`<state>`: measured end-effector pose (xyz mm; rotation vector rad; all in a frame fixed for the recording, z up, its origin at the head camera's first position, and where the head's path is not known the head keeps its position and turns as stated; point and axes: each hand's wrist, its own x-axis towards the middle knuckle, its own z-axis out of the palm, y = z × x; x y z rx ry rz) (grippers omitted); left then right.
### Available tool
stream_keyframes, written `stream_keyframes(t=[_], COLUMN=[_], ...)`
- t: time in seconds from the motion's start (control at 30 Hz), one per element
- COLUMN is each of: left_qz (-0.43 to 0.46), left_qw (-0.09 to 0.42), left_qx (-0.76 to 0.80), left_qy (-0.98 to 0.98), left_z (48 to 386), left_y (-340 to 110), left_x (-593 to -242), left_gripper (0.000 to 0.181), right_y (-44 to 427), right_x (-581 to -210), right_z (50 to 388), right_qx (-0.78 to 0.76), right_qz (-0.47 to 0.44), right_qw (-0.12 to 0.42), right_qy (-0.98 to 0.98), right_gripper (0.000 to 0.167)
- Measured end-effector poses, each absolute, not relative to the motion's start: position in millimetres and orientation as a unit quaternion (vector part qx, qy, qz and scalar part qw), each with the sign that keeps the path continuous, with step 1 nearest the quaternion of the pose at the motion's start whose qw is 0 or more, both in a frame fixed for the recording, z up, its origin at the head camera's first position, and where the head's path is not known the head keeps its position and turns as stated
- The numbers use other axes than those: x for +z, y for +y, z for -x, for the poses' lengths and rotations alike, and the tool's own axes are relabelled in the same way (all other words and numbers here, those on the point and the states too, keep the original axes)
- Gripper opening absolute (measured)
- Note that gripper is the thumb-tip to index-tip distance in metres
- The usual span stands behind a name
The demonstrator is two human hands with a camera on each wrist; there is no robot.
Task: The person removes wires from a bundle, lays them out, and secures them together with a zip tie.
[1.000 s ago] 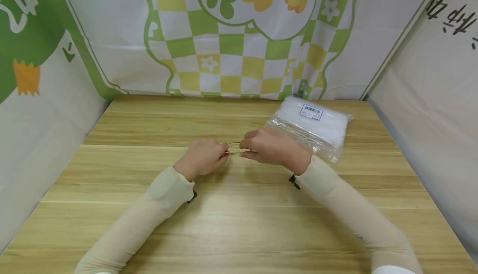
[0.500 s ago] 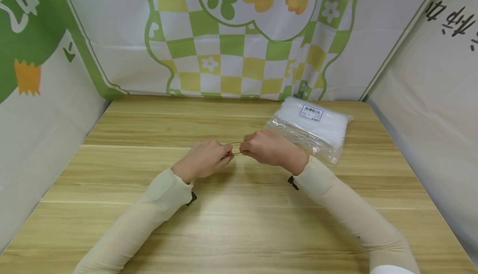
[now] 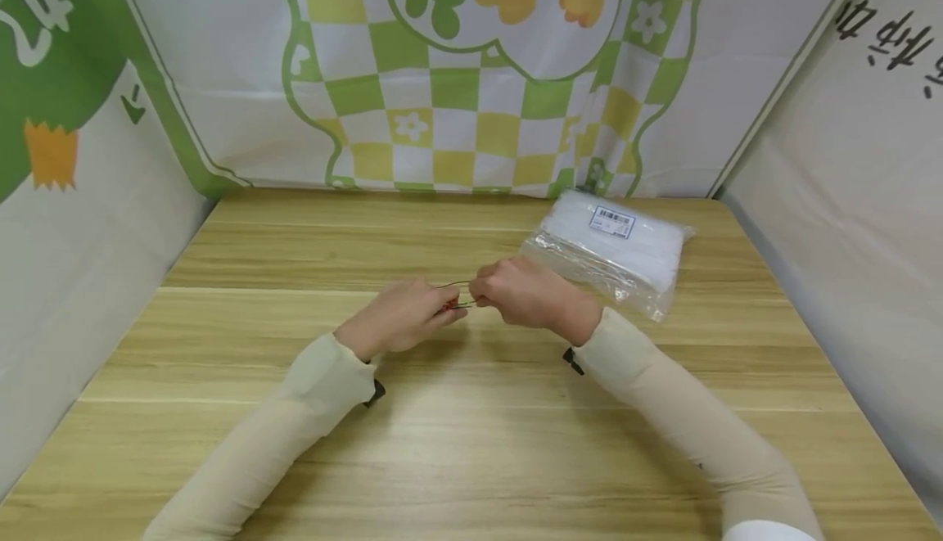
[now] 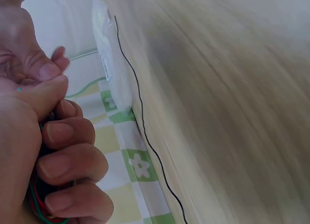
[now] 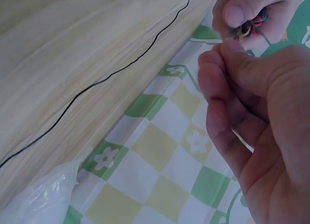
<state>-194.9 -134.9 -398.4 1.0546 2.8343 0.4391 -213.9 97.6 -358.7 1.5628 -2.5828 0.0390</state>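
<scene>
While a green, yellow and white checked cloth (image 3: 412,107) rises beyond the fingers, the wooden table (image 3: 486,443) spreads beneath them and out to both sides. On the near side of the fingers, two pale sleeves (image 3: 258,435) reach in from the lower corners, their cuffs ending at the wrists. A clear plastic bag (image 3: 648,238) with white contents lies on the wood beyond and to the right of the right-hand fingers, well apart from the left-hand ones. Next come the hands themselves, facing each other tip to tip above the table: the left hand (image 3: 398,312) has its fingers curled inward, wrapped round a bundle of thin wires, and the right hand (image 3: 534,295) has thumb and forefinger pressed together, pinching a thin strand, its other fingers bent. Inside the curled left fingers sits the wire bundle (image 5: 253,26), tangled green, red and yellowish, with loops showing past the fingertips. From there the pinched strand (image 3: 474,304) crosses the small gap to the right fingertips; its end is hidden between them. Past the fingers of both hands, a wavy black wire (image 5: 87,89) runs against the wood; whether it joins the bundle, I cannot tell.
</scene>
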Motion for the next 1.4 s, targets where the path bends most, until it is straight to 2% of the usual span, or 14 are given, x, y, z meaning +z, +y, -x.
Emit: stream_keyframes(t=[0.23,0.53,0.8,1.0,1.27,1.4], left_qz=[-0.327,-0.331,-0.336,-0.338,-0.317,-0.287], left_qw=[0.061,0.058,0.065,0.061,0.100,0.111], left_qx=[0.147,0.153,0.167,0.154,0.217,0.233], left_qy=[0.931,0.929,0.925,0.927,0.918,0.923], left_z=[192.3,192.1,192.0,192.3,192.9,192.8], left_y=[-152.7,-154.6,-163.0,-160.5,-171.0,-191.8], left_x=[-394.9,-393.8,-395.9,-397.9,-393.7,-393.1], left_gripper=[0.031,0.032,0.032,0.032,0.040,0.042], right_y=[115.5,114.0,116.0,109.2,117.2,136.1], right_x=[-359.0,-363.5,-362.9,-361.4,-364.1,-368.4], right_z=[225.4,221.0,218.9,215.7,220.1,228.4], right_qx=[0.042,0.045,0.043,0.007,0.021,0.047], right_qz=[-0.506,-0.540,-0.528,-0.542,-0.542,-0.524], right_qw=[0.063,0.087,0.074,0.100,0.111,0.133], right_qy=[-0.859,-0.836,-0.845,-0.835,-0.833,-0.840], right_gripper=[0.038,0.015,0.015,0.014,0.010,0.016])
